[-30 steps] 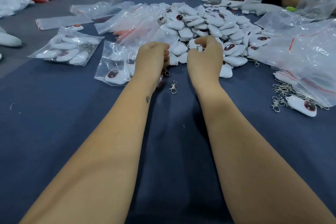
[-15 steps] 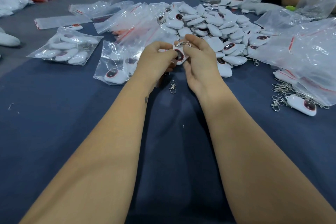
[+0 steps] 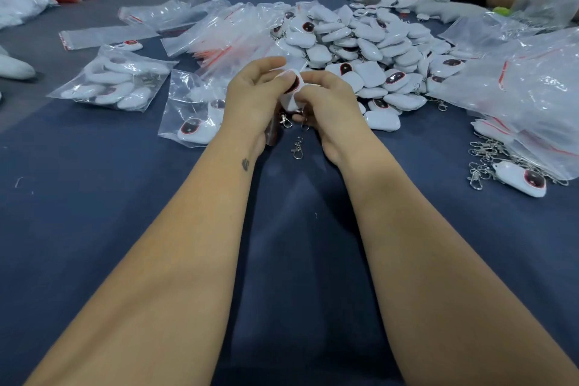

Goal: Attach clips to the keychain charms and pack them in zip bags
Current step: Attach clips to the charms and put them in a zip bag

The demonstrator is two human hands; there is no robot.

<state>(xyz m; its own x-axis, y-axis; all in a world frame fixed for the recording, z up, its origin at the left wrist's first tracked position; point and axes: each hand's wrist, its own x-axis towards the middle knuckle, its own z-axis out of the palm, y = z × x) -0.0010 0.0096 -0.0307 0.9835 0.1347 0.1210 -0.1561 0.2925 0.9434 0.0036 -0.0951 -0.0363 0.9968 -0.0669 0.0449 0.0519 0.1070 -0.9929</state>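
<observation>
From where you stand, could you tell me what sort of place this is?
Probably a small assembly and packing workshop: a heap of identical white charms on a cloth-covered table, stacks of zip bags, loose metal clips, and other workers standing behind.

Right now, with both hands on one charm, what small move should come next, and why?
Probably hook the hanging silver metal clip onto the white oval plastic charm with its dark red-ringed face. The left hand and right hand both pinch that charm, and the clip dangles beneath them, seemingly unattached.
</observation>
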